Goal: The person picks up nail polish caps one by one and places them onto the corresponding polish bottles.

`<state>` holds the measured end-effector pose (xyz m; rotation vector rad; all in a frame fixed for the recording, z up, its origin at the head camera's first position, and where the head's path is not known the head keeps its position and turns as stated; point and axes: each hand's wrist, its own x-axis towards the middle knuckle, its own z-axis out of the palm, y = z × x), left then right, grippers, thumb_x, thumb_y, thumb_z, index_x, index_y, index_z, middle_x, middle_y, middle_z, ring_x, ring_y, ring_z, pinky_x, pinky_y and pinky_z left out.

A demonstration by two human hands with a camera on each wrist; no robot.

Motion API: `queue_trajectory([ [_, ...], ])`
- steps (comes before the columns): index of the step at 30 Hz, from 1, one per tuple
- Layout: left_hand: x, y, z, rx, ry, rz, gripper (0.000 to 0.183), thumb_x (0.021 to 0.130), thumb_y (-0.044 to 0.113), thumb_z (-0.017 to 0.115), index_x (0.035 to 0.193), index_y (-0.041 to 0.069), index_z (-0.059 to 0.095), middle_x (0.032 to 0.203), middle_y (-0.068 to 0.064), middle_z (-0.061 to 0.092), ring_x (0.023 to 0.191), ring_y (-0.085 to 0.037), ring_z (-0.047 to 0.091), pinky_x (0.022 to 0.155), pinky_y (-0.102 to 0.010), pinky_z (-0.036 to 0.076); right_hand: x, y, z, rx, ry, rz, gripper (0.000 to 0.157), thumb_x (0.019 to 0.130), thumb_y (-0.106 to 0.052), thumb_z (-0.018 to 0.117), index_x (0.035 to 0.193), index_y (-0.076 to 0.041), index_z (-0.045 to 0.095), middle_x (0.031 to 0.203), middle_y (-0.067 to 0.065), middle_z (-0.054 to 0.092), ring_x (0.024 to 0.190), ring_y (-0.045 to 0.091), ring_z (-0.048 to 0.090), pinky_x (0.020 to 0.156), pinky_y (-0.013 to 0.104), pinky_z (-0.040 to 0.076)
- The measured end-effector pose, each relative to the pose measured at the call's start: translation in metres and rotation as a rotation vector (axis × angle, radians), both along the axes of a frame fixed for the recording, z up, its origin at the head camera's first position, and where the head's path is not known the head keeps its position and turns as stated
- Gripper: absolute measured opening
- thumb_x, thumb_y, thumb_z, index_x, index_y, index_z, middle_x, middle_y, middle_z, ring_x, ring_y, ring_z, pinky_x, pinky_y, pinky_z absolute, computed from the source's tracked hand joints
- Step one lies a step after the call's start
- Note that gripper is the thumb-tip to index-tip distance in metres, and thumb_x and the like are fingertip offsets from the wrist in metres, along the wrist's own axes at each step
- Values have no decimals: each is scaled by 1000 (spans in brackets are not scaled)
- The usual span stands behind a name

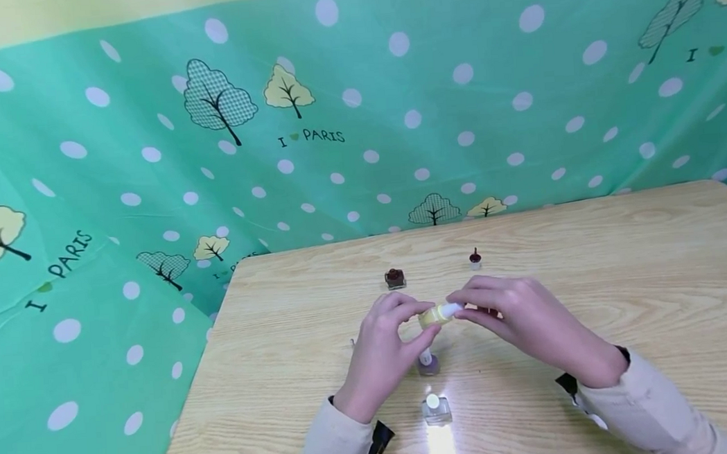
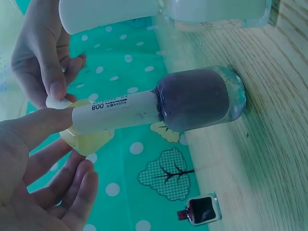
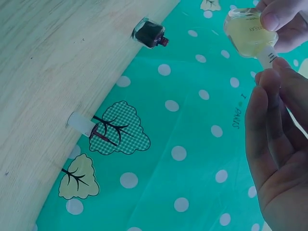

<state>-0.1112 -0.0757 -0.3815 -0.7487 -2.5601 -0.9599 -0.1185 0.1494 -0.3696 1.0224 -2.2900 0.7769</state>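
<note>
Between both hands, above the table, is a small bottle of yellow nail polish point(image 1: 433, 316), tilted with its white cap point(image 1: 452, 310) toward the right. My left hand point(image 1: 383, 347) holds its glass body between thumb and fingers. The thumb and fingertips of my right hand point(image 1: 519, 315) pinch the cap, which sits against the bottle's neck. Below the hands stands a mauve nail polish bottle point(image 2: 197, 98) with a long white cap point(image 2: 120, 113), upright on the table. Closer to me is a clear nail polish bottle point(image 1: 436, 411) with a white cap.
Toward the back of the wooden table point(image 1: 622, 260) stands an uncapped dark red nail polish bottle point(image 1: 394, 278). Right of it, its white brush cap point(image 1: 475, 262) stands with the dark red brush pointing up. A green dotted curtain point(image 1: 311, 188) hangs behind the table.
</note>
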Motion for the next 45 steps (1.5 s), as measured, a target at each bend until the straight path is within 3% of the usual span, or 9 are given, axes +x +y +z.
queue_trajectory([
  [9, -2, -2, -2, 42, 6, -51, 26, 83, 18, 82, 107, 11, 75, 96, 2, 70, 89, -11, 67, 78, -28, 57, 1, -1, -3, -14, -39, 6, 24, 79, -7, 81, 102, -13, 75, 91, -9, 71, 68, -5, 58, 60, 12, 50],
  [18, -7, -4, -6, 71, -4, -63, 25, 80, 12, 83, 103, 8, 76, 97, -2, 73, 89, -16, 69, 80, -28, 58, 2, 0, -7, 3, -167, -13, 23, 85, -13, 78, 107, -16, 72, 94, -13, 68, 75, -4, 58, 62, 17, 52],
  [31, -18, -11, -15, 112, -123, -37, 24, 80, 13, 83, 103, 10, 75, 101, -2, 73, 90, -13, 69, 82, -25, 57, -5, 9, -11, 37, -309, -33, 26, 89, -16, 74, 115, -15, 69, 104, -9, 67, 87, 5, 63, 74, 25, 57],
  [37, -21, -12, -22, 95, -163, -37, 23, 83, 11, 80, 104, 6, 74, 102, -7, 73, 91, -19, 70, 83, -28, 58, -10, 15, -16, 89, -395, -43, 23, 94, -19, 70, 116, -16, 68, 110, -8, 66, 93, 6, 63, 78, 30, 57],
  [45, -27, -12, -31, 96, -291, -6, 26, 83, 9, 79, 108, 4, 73, 105, -7, 71, 94, -21, 70, 83, -25, 58, -15, 28, -22, 138, -518, -50, 32, 94, -22, 68, 125, -13, 63, 119, -2, 63, 103, 16, 63, 87, 40, 56],
])
